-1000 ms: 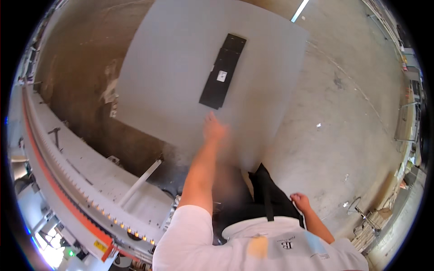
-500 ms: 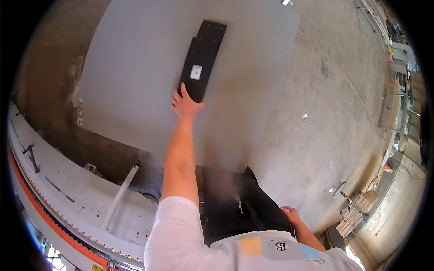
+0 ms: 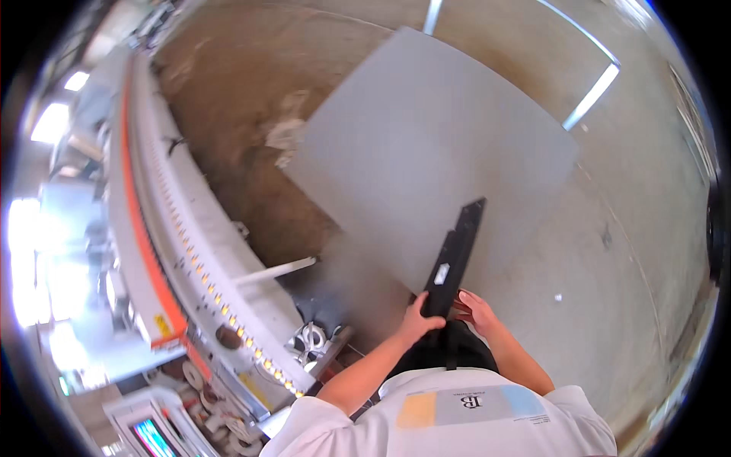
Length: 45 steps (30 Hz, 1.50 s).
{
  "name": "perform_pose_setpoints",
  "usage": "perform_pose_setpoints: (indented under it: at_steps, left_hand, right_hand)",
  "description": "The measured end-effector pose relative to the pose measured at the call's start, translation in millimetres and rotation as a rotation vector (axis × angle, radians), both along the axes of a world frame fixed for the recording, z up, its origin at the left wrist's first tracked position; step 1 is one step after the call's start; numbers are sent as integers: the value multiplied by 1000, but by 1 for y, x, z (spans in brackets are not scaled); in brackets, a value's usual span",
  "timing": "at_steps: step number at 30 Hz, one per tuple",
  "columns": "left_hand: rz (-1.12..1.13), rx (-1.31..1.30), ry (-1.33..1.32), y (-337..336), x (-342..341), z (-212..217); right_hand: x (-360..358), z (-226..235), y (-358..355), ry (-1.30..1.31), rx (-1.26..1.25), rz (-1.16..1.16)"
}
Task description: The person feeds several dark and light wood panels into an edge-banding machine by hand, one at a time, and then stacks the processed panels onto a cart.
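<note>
A long, narrow black panel [image 3: 455, 257] with a small white label is lifted off the floor, tilted up and away from me. My left hand [image 3: 421, 318] grips its near end from the left side. My right hand [image 3: 476, 311] touches the same end from the right, fingers spread along its edge. Beneath and beyond the panel lies a large grey board [image 3: 434, 145] flat on the concrete floor.
A long white and orange machine [image 3: 164, 251] with a row of rollers runs along my left. A white bar [image 3: 276, 270] sticks out from it. Coils of white strip [image 3: 308, 339] sit near its base. Bare concrete floor [image 3: 624, 251] stretches to the right.
My left hand reached out to the black panel lying on the grey board, then pulled it up toward me. My right hand has come up to the panel's near end.
</note>
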<state>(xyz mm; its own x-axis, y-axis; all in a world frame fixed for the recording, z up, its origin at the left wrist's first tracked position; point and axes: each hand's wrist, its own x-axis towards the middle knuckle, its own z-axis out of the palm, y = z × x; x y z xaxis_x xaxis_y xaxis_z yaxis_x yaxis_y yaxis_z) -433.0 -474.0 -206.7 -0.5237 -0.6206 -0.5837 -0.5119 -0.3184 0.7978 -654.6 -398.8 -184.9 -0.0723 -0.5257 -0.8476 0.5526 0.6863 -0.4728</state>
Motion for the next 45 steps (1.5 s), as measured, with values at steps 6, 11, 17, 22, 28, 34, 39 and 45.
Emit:
perform_pose_setpoints:
  at_steps: [6, 11, 17, 22, 28, 34, 39, 45]
  left_hand:
    - [-92, -305, -514, 52, 68, 126]
    - [214, -579, -607, 98, 110, 165]
    - [634, -595, -627, 133, 180, 208]
    - [932, -520, -720, 167, 290, 231]
    - [1241, -565, -1081, 218, 438, 161]
    - [1068, -651, -1125, 202, 522, 151]
    - [1113, -839, -988, 191, 548, 135]
    - [1149, -847, -1149, 192, 585, 111]
  right_hand:
    - [61, 22, -23, -256, -78, 109]
    - [121, 62, -42, -259, -220, 182]
    - [184, 99, -79, -116, -540, 358]
    - [225, 138, -97, -105, -616, 380]
    - [267, 150, -110, -63, -568, 350]
    - [293, 152, -124, -46, -575, 292]
    - [307, 161, -130, -7, -558, 213]
    - [308, 159, -139, 18, -595, 203]
